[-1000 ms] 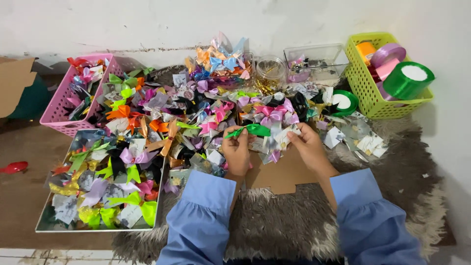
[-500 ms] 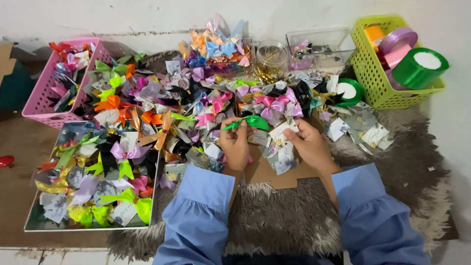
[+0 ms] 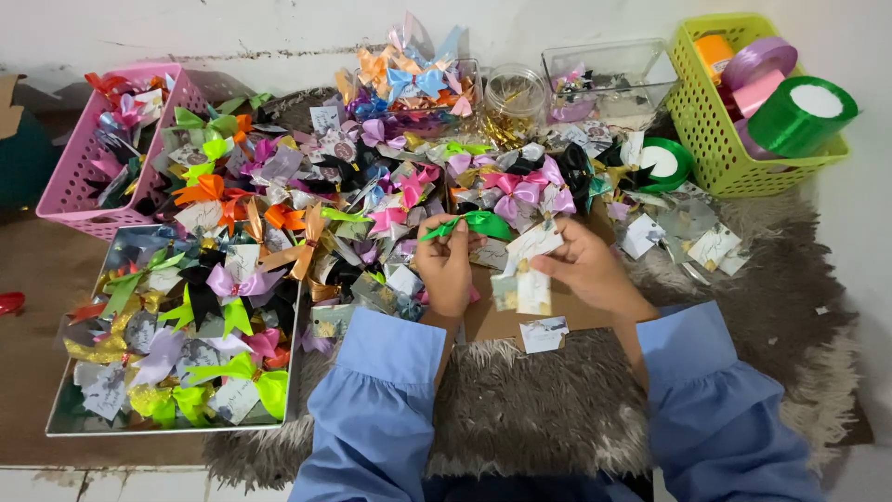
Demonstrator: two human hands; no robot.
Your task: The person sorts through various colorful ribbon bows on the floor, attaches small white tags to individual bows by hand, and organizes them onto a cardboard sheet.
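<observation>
Above the brown cardboard sheet (image 3: 506,321), we pinch a green ribbon bow (image 3: 476,224) in our left hand (image 3: 446,265), while our right hand (image 3: 585,265) pinches small printed cards (image 3: 531,246); bows (image 3: 307,200) heap just behind, green basket (image 3: 706,139) far right.

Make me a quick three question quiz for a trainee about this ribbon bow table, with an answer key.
1. True or false: the left hand holds a green bow.
2. Which basket holds the ribbon rolls? A. the pink basket B. the green basket
3. Fill in: the right hand holds small paper ____.

Key
1. True
2. B; a green ribbon roll sits in it.
3. cards
</observation>
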